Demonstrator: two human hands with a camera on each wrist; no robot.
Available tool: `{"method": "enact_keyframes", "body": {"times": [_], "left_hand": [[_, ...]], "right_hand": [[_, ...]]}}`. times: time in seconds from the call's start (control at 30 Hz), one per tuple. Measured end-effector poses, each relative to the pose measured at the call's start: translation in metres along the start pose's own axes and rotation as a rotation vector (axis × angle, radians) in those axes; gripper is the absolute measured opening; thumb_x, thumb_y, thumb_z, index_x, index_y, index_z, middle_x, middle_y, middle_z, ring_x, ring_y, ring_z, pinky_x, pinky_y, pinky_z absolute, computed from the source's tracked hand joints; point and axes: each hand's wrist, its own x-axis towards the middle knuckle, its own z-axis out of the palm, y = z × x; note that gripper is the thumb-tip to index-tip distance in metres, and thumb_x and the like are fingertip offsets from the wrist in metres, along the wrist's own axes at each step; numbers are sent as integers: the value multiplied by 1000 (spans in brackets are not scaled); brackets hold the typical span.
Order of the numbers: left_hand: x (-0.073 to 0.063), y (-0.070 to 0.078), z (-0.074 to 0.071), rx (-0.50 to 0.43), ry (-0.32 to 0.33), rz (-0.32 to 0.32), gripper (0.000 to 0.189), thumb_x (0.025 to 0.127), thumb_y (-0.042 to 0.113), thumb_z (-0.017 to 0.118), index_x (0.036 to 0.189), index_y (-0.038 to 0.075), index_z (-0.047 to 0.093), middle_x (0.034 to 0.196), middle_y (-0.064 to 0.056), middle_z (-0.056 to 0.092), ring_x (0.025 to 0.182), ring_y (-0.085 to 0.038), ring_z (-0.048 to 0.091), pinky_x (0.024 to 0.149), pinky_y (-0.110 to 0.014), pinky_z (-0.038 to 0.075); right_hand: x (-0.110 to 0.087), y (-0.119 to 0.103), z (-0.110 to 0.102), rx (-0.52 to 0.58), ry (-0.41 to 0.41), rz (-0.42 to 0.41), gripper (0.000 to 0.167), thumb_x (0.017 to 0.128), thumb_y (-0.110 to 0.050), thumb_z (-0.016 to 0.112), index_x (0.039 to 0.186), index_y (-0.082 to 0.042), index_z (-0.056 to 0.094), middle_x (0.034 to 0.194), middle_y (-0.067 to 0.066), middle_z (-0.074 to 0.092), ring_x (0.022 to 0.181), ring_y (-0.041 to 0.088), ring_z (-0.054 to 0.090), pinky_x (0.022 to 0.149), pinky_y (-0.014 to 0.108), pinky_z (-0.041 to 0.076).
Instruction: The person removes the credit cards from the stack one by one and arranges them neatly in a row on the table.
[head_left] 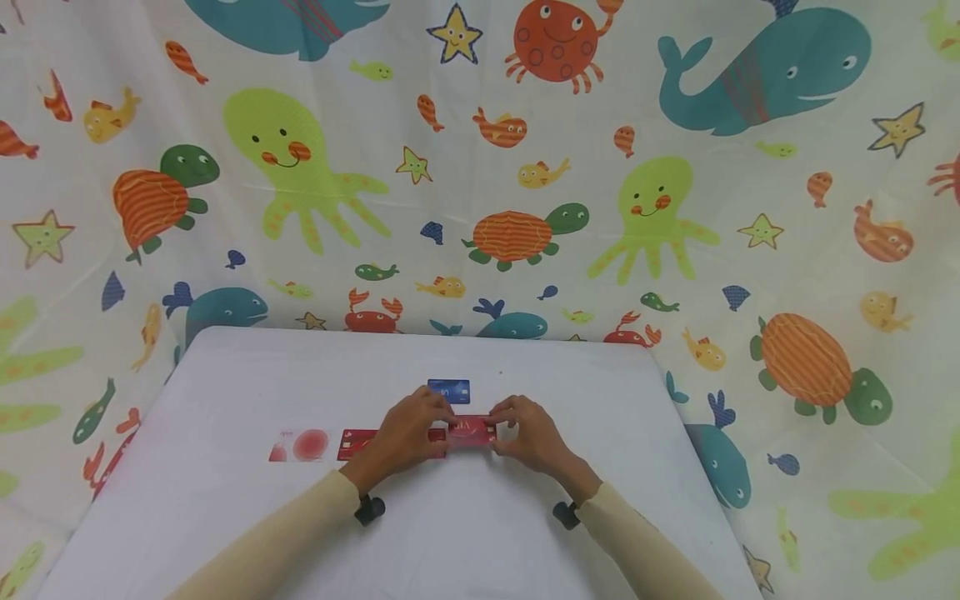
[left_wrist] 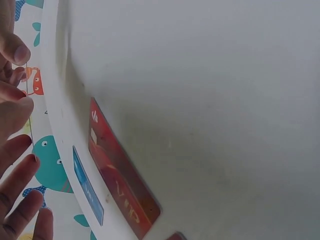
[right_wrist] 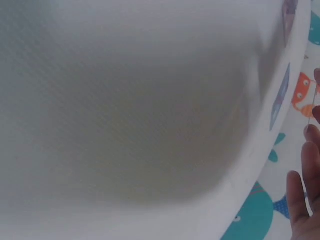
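Observation:
Between both hands is a thin see-through card (head_left: 472,438), seen edge-on in the wrist views. My left hand (head_left: 411,427) pinches its left end with thumb and fingers. At its right end, the fingertips of my right hand (head_left: 531,435) grip it. A red card marked VIP (left_wrist: 122,175) lies on the table and overlaps the see-through card in the head view. Just beyond lies a blue card (head_left: 450,390). Another red card (head_left: 356,444) is partly hidden behind my left hand and wrist.
A pale card with a pink circle (head_left: 310,445) lies farther left on the white table (head_left: 225,517). Behind the table's far edge hangs a curtain (head_left: 450,192) printed with sea animals. Dark wrist cameras sit under both wrists.

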Motion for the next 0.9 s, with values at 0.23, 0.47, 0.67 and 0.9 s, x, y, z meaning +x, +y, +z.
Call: {"method": "enact_keyframes", "body": {"times": [0.23, 0.47, 0.67, 0.9], "left_hand": [[-3, -4, 11, 1, 24, 24, 39, 78, 32, 96, 114, 23, 84, 114, 4, 77, 112, -16, 63, 96, -39, 61], [-5, -7, 22, 2, 6, 3, 39, 79, 35, 94, 115, 25, 84, 115, 5, 77, 114, -15, 62, 97, -38, 61], [-6, -8, 26, -6, 7, 3, 38, 79, 36, 94, 114, 23, 84, 114, 4, 78, 109, -14, 62, 93, -35, 61], [-5, -9, 31, -11, -7, -2, 37, 81, 35, 94, 115, 23, 84, 113, 4, 77, 109, -14, 62, 93, -36, 61]], "right_hand": [[-3, 0, 3, -18, -11, 26, 33, 86, -26, 89, 118, -23, 83, 119, -4, 74, 98, 11, 62, 83, 28, 56], [-5, 5, 9, -20, -26, 35, 33, 85, -28, 90, 117, -24, 83, 117, -5, 74, 97, 9, 62, 83, 28, 57], [-5, 8, 12, -32, -34, 44, 32, 86, -28, 89, 118, -23, 83, 117, -5, 74, 98, 10, 62, 85, 28, 57], [-3, 10, 15, -33, -50, 56, 33, 86, -27, 90, 118, -21, 83, 117, -3, 75, 98, 11, 64, 87, 30, 59]]}}
